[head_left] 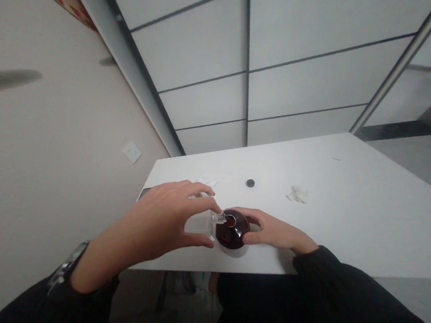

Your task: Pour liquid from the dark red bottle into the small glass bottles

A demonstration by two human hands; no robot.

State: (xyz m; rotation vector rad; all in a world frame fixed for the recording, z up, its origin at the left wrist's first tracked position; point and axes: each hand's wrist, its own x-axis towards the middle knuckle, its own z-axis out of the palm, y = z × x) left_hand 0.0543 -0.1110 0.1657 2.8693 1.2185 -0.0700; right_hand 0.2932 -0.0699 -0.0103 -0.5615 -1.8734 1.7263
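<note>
Glass bottle [198,224], neck apparently into flask [233,236]

No words, numbers or brand marks can be read in this scene: neither the dark round bottle [232,236], the clear glass bottle [198,225], nor the white wall socket [131,152] shows legible print.

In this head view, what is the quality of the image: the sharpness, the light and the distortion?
In the head view, the wide lens tilts and bends the ceiling panels and the wall; the light is flat, with a faint shadow under the dark round bottle; a dark streak on the wall looks blurred.
</note>
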